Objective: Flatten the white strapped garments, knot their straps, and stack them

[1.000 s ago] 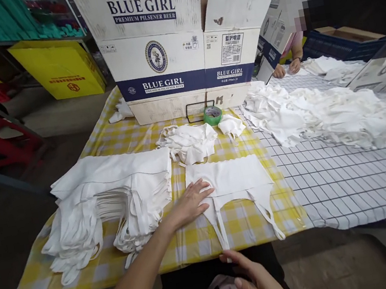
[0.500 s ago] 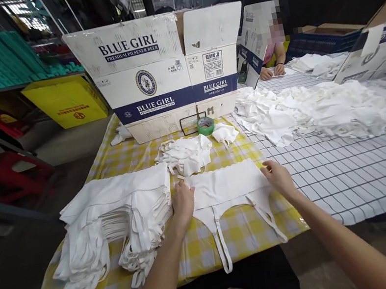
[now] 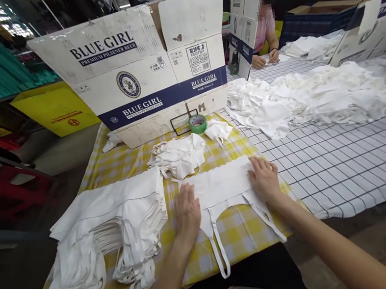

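Observation:
A white camisole-style top (image 3: pixel 222 181) lies flat on the yellow checked cloth, its band away from me and its thin straps hanging towards me. My left hand (image 3: pixel 188 210) rests on its left edge, palm down, fingers stretched out. On the right edge lies my right hand (image 3: pixel 265 179), fingers extended over the fabric near the upper corner. Neither hand grips the top. To the left stands a thick, neat stack of white tops (image 3: pixel 109 219), with bunched straps drooping at the front. A loose bundle of small white pieces (image 3: pixel 180 156) sits just beyond the top.
Behind stands a white and blue beer carton (image 3: pixel 150 72), with a green tape roll (image 3: pixel 197 124) at its foot. A heap of white garments (image 3: pixel 319 97) covers part of the grid-patterned cloth (image 3: pixel 331 165). At the back right, a co-worker's hands (image 3: pixel 266 58) rest at the table.
My hands have moved inward from the top's side edges and now lie flatter on it. The fabric looks smoother. My view has shifted slightly.

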Tool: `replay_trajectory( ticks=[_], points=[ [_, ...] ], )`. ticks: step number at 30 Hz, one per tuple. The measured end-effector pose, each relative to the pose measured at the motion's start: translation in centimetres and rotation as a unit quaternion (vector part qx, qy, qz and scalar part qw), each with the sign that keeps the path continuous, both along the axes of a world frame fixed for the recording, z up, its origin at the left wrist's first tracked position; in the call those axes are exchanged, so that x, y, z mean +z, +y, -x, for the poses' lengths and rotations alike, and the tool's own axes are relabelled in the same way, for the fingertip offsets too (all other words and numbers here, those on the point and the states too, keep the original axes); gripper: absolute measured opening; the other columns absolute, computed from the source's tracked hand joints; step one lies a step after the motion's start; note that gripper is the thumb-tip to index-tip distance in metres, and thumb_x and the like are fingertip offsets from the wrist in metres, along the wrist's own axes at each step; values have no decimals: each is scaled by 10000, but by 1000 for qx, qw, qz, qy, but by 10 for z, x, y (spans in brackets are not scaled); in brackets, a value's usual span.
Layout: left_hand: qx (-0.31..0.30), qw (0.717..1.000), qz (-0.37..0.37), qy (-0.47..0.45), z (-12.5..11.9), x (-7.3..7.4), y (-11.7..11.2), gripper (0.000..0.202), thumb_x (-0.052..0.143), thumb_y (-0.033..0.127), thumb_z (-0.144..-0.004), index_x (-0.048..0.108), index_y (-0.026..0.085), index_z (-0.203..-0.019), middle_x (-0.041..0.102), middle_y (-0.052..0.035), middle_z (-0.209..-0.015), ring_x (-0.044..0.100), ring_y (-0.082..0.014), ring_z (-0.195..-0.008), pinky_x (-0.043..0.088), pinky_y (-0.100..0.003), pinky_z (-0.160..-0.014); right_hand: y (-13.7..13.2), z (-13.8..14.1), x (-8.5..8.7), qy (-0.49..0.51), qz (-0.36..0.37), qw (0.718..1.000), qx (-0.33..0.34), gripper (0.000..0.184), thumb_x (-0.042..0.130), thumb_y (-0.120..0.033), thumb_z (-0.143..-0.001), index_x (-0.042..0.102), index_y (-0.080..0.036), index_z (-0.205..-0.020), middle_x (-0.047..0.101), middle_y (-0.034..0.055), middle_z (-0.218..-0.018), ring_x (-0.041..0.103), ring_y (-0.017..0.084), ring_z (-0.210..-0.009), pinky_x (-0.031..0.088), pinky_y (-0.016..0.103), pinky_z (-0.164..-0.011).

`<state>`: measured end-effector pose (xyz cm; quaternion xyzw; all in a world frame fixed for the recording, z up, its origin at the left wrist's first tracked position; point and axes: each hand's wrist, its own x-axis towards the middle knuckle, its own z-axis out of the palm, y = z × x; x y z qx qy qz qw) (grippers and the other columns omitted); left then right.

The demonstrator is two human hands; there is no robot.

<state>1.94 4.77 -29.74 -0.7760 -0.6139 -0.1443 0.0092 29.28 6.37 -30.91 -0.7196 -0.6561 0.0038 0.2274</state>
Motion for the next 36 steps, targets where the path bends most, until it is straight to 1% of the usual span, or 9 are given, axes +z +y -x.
replay_trajectory(
  ticks=[3,7,11,14,18,22,27,33,36],
  points=[
    [-158,986,54,2,-4,-10,-26,515,358,279,-896,226,241,-1392,292,-46,-1448,224,-223,-1337,180,-434,-1093,-25,3,3,-4,28,981,193,464,399,-323,-894,335,-279,-1352,350,42,-1420,259,243,-1315,210,450,-1031],
    [-177,977,122,-7,14,-21,-45,544,360,364,-899,193,257,-1406,261,-54,-1458,218,-226,-1341,183,-465,-1089,-52,-11,4,19,107,945,308,481,390,-365,-905,281,-355,-1373,324,-21,-1433,235,213,-1334,193,450,-1061],
    [-139,979,128,-71,37,-15,-28,461,350,336,-902,321,238,-1351,381,-64,-1395,328,-207,-1288,281,-410,-1061,-45,-30,6,55,109,960,253,399,391,-343,-902,428,-337,-1299,427,0,-1371,341,221,-1280,255,434,-1032],
    [-14,992,58,-115,40,-6,5,391,351,270,-887,421,181,-1261,495,-102,-1241,451,-210,-1169,375,-362,-989,-16,-35,7,108,71,988,80,361,402,-327,-880,518,-236,-1210,541,74,-1232,482,228,-1127,368,376,-918],
    [144,987,23,-68,26,0,51,298,477,286,-808,535,130,-1055,534,-128,-1046,502,-274,-1043,413,-402,-898,34,-35,6,153,116,977,-93,326,452,-414,-818,580,-160,-979,627,111,-889,563,240,-828,403,331,-677],
    [212,968,95,-94,19,2,75,277,533,341,-756,579,100,-885,523,-176,-1060,512,-313,-997,402,-410,-837,66,-28,3,175,145,968,-109,213,554,-400,-719,527,-189,-712,578,48,-662,513,190,-631,337,284,-557],
    [163,960,171,-149,34,0,85,163,608,300,-646,551,171,-565,589,-48,-705,571,-205,-729,401,-286,-686,69,-18,1,226,131,962,-77,83,502,-277,-714,463,-210,-684,519,-10,-639,457,143,-598,313,252,-541],
    [155,945,167,-235,39,-3,81,176,599,277,-632,586,181,-778,604,11,-688,549,-145,-631,357,-229,-590,65,-26,1,310,132,940,-60,258,537,-302,-692,492,-212,-929,497,-32,-668,480,140,-633,353,248,-581],
    [146,934,169,-280,41,-2,80,184,624,321,-618,602,173,-725,575,29,-610,520,-130,-570,331,-214,-540,68,-34,5,353,160,921,-46,325,604,-331,-646,524,-195,-929,490,-37,-633,479,136,-590,350,248,-545]
  ],
)
